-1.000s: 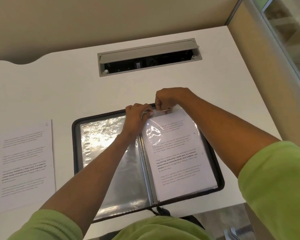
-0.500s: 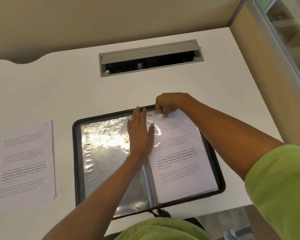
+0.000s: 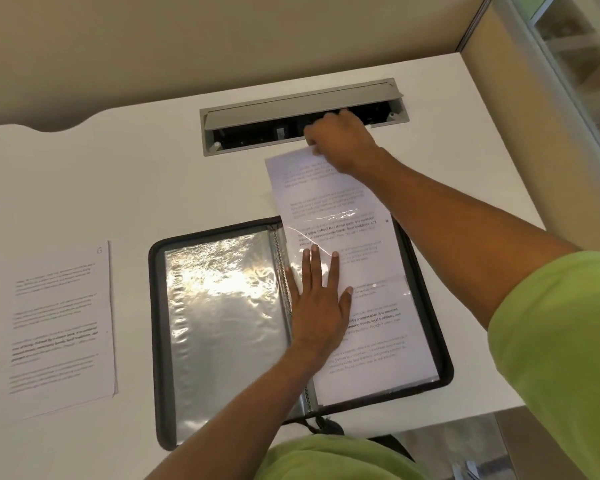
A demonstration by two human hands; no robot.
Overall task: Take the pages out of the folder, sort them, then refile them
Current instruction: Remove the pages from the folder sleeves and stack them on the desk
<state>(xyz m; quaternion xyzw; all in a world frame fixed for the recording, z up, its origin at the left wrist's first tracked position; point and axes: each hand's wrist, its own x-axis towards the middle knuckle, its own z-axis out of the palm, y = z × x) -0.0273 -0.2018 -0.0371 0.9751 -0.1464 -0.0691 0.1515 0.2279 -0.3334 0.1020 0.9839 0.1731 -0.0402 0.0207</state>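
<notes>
Right hand seemingly pinches page above folder.

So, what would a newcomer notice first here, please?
The right hand pinches a printed page, half out of the right sleeve of the open folder, up by the cable tray. The left hand presses flat on that sleeve, and a loose sheet lies left of the folder.

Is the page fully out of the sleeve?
No: the page, pinched at its top by the right hand, sticks out past the folder, but its lower part lies inside the sleeve under the left hand.
</notes>
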